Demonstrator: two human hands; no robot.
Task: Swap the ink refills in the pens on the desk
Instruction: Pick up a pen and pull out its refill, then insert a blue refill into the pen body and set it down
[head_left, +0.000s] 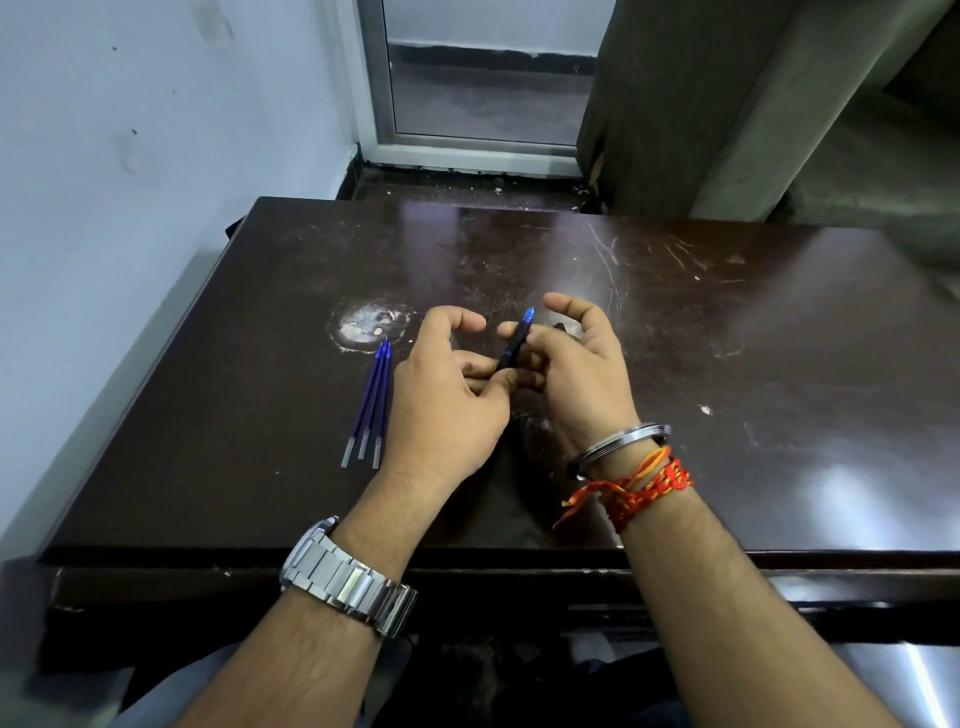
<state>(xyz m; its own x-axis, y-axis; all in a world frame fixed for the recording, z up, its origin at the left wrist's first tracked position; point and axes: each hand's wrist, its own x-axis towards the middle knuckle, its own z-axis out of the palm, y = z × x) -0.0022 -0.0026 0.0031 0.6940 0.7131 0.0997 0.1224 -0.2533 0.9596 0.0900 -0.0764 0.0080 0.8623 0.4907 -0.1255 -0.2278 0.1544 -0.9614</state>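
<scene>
- Head view: above the middle of the scratched dark-brown wooden desk (727, 364), both hands share one dark-barrelled pen with a translucent blue tip (514, 343), tilted up and away.
- The left hand (441, 400) pinches its lower end, and the right hand (582, 374) curls its grip round the barrel.
- Three slim blue ink refills (371, 405) lie together on the desk, just beside the left hand.
- It looks like the pen is being unscrewed: hold one half firm, twist the other gently, and stay low over the desk.
</scene>
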